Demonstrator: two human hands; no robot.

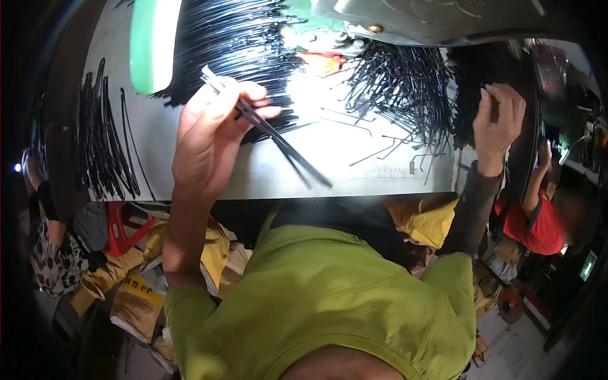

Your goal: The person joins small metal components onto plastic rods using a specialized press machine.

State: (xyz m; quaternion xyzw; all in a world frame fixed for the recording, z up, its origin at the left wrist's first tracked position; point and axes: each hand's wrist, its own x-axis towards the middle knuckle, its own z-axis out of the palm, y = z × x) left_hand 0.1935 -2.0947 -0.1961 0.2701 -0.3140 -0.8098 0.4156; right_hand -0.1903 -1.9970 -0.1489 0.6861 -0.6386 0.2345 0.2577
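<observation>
My left hand [212, 123] is raised over the table's front part, its thumb and fingers closed on a few thin black strips [285, 149]. Their lower ends point down to the right, and their upper ends catch the light. Behind that hand lies a thick bundle of straight black strips [231, 47]. My right hand [499, 120] is at the table's right side, fingers curled toward the thumb beside a dark mass. Anything between those fingertips is too dark to make out. To its left is a tangled heap of black strips with bent ends [405, 88].
A green machine part [149, 47] stands at the back left; a grey metal housing [430, 19] overhangs the back right. More black strips [101, 139] lie at the left edge. Yellow sacks [136, 297] and a red stool [123, 228] are below. A person in red [535, 221] is at right.
</observation>
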